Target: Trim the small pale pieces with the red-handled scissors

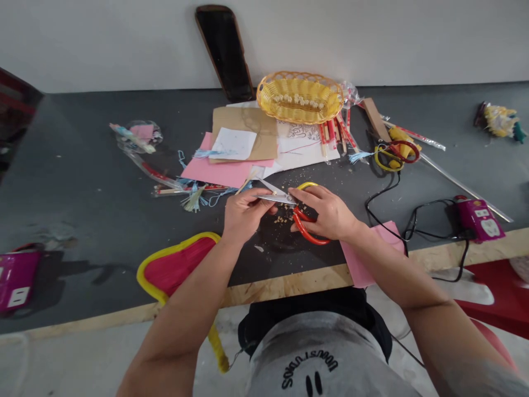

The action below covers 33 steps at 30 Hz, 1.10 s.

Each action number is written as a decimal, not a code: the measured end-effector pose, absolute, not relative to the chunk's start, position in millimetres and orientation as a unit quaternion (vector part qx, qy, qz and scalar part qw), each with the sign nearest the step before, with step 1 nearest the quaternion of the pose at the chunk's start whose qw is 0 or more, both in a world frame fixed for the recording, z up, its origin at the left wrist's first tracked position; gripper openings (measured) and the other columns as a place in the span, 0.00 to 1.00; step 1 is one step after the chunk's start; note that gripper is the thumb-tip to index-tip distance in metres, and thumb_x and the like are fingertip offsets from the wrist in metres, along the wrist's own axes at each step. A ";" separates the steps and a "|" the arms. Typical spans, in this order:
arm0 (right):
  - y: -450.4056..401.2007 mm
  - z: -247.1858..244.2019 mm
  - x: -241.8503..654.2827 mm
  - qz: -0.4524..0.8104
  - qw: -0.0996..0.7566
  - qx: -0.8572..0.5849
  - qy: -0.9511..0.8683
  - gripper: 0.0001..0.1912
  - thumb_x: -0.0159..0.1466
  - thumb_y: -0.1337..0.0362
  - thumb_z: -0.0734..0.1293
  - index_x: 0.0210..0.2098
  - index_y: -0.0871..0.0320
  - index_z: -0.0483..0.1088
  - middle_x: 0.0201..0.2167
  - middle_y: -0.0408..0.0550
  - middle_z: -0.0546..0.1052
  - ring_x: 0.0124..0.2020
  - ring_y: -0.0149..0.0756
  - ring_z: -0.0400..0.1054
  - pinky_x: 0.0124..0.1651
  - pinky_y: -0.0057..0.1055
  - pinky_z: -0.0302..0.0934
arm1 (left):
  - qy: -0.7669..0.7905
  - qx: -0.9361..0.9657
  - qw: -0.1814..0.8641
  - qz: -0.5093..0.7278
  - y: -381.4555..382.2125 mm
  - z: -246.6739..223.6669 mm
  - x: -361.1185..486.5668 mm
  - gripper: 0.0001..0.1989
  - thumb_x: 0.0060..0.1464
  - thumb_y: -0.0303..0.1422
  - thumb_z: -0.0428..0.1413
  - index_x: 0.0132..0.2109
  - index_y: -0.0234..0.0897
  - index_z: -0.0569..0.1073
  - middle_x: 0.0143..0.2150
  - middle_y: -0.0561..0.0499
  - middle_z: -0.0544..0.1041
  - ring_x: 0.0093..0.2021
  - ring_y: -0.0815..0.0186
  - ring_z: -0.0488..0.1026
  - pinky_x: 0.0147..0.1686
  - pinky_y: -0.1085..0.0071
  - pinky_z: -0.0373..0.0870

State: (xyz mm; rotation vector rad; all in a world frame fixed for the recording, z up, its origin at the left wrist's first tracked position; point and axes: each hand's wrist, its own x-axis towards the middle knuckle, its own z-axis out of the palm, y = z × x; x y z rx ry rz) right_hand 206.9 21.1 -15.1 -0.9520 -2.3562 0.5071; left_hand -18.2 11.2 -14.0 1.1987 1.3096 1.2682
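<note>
My right hand [326, 212] holds red-and-yellow handled scissors [308, 232], their blades parted and pointing left toward my left hand. My left hand [247, 214] is closed around a thin pale stick [247, 182], whose upper end sticks out above the fingers; the blades lie right at those fingertips. Small tan crumbs [283, 219] are scattered on the dark table below the scissors. Just beyond the hands lie pink paper [219, 172], a brown sheet [264, 144] and a white sheet [233, 143].
A yellow basket [300, 99] with pale bits and a leaning phone [223, 52] stand at the back. Other scissors [407, 151] and purple boxes [480, 219] with cables lie right and far left. A pink, yellow-edged item [179, 264] lies beside my left forearm.
</note>
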 end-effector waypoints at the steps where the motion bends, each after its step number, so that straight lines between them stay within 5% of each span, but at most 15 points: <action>1: 21.1 -15.3 207.0 0.189 0.272 -0.352 -0.876 0.41 0.61 0.43 0.72 0.65 0.61 0.65 0.52 0.60 0.76 0.55 0.50 0.72 0.59 0.47 0.69 | 0.532 0.489 0.462 0.514 11.1 -13.5 -18.2 0.05 0.45 0.33 0.67 0.32 0.38 0.83 0.22 0.54 0.80 0.20 0.68 0.76 0.24 0.74 0.75; 14: 15.3 -10.7 201.7 0.164 0.232 -0.398 -0.872 0.35 0.66 0.46 0.69 0.64 0.60 0.66 0.51 0.58 0.78 0.48 0.45 0.75 0.50 0.39 0.72 | 0.517 0.466 0.461 0.550 11.6 -19.3 -14.4 0.11 0.46 0.39 0.70 0.33 0.36 0.82 0.31 0.51 0.82 0.23 0.70 0.76 0.26 0.74 0.75; 26: 18.6 -11.1 203.3 0.172 0.247 -0.380 -0.875 0.41 0.61 0.44 0.72 0.65 0.61 0.65 0.51 0.60 0.74 0.53 0.51 0.70 0.59 0.50 0.68 | 0.542 0.490 0.454 0.510 10.1 -16.9 -18.3 0.04 0.48 0.33 0.66 0.34 0.39 0.83 0.20 0.54 0.78 0.21 0.68 0.76 0.25 0.74 0.73; 33: 18.0 -12.1 205.5 0.182 0.234 -0.379 -0.877 0.39 0.63 0.43 0.71 0.66 0.58 0.65 0.51 0.59 0.76 0.54 0.49 0.72 0.56 0.46 0.70 | 0.540 0.498 0.466 0.493 9.9 -14.3 -19.0 0.07 0.49 0.36 0.67 0.33 0.37 0.83 0.21 0.53 0.79 0.21 0.67 0.77 0.25 0.73 0.74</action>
